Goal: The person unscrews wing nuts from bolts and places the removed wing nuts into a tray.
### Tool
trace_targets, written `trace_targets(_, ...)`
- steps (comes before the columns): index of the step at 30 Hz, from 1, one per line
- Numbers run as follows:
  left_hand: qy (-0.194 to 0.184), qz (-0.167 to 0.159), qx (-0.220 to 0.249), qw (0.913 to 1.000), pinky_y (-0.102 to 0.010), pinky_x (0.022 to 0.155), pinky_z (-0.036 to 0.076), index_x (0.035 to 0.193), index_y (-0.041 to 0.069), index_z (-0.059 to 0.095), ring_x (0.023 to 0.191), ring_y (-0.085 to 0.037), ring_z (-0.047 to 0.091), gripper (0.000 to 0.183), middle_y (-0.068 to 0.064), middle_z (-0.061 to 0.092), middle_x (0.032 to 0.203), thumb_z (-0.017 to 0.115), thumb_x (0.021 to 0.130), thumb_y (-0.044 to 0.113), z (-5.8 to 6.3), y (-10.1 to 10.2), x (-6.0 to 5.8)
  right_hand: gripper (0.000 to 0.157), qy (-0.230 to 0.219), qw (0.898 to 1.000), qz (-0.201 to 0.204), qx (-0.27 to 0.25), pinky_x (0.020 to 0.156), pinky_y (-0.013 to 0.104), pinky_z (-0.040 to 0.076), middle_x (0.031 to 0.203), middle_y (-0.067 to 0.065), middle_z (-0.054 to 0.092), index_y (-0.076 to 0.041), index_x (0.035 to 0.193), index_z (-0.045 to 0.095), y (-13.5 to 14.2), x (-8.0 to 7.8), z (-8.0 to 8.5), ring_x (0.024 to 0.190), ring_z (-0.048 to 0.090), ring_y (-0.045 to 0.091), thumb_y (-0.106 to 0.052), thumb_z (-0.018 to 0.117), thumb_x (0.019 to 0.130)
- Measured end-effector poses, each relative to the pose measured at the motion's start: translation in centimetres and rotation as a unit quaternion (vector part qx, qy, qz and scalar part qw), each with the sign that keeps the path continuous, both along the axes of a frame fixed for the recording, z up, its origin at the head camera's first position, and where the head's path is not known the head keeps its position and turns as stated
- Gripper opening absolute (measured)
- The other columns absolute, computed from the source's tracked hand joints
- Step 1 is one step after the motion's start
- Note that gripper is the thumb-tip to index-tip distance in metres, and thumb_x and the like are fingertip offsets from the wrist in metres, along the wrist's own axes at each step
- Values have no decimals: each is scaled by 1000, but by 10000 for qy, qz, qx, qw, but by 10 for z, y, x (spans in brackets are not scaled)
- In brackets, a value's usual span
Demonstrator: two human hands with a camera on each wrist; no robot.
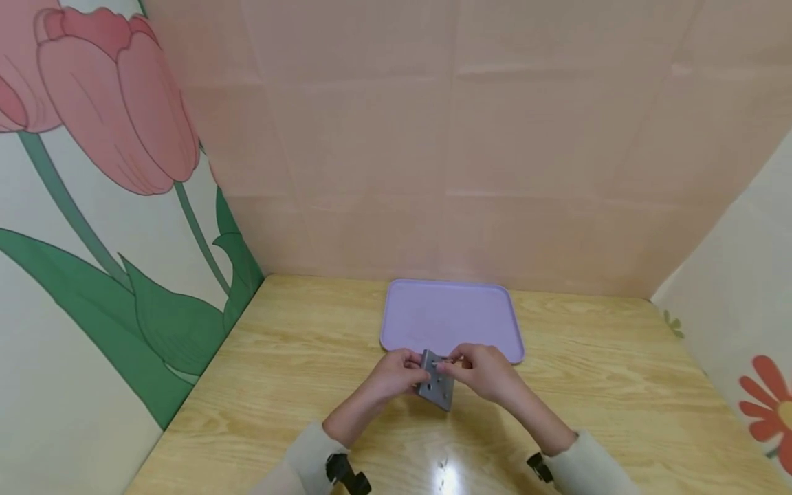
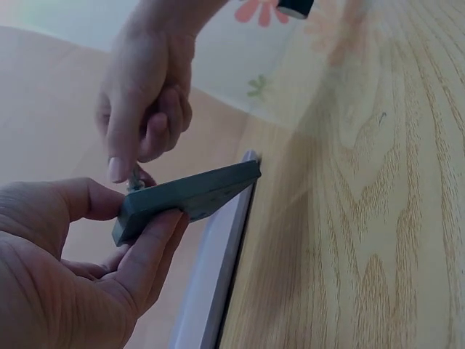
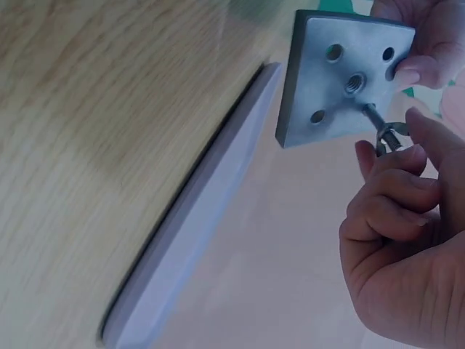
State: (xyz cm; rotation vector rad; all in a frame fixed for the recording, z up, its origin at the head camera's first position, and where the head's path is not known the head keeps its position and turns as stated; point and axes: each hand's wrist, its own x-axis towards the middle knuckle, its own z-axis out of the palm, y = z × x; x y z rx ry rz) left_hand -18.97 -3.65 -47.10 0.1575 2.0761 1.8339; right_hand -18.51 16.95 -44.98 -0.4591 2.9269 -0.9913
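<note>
A square grey metal plate (image 1: 439,393) with several round holes is held up above the table's middle. My left hand (image 1: 392,376) grips it by one edge, with the thumb on one face and fingers on the other, as the left wrist view shows. From a corner hole sticks a thin bolt (image 3: 372,114), carrying a wing nut (image 3: 393,131). Thumb and fingertips of my right hand (image 1: 487,371) pinch the wing nut, a short gap away from the plate's face. Near the plate's centre is a wider threaded hole (image 3: 354,83). The bolt's far end is hidden behind the plate.
A shallow purple tray (image 1: 452,313) lies beyond the hands, near the back of the wood-grain table (image 1: 297,385). A pinkish-tan sheet (image 1: 445,172) covers the back wall. Flower-printed panels stand at left and right.
</note>
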Motion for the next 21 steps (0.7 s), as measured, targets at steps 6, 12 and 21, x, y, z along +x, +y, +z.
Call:
trace_targets(6, -9, 27, 51, 10000, -34, 71, 61, 106, -8, 63, 82, -19, 68, 25, -10, 69, 91, 68, 83, 0, -2, 0, -1, 25, 600, 9977, 256, 199, 47, 21, 33, 58, -13, 49, -14, 105, 73, -1, 3, 0, 50, 40, 4, -34, 77, 90)
trace_targets(12, -35, 61, 31, 10000, -35, 71, 61, 108, -9, 63, 85, -20, 69, 27, -12, 72, 95, 67, 84, 2, -1, 0, -1, 22, 1262, 9894, 494, 520, 45, 20, 29, 58, -16, 44, -18, 107, 73, -2, 3, 0, 49, 34, 0, -29, 78, 89)
trace_targets(21, -88, 3, 160, 9998, -34, 72, 61, 108, -9, 64, 84, -20, 70, 26, -12, 73, 96, 66, 85, 1, 1, -3, -1, 19, 1510, 9863, 564, 361, 44, 19, 29, 56, -17, 43, -16, 106, 74, -2, 4, -1, 48, 33, -2, -30, 74, 93)
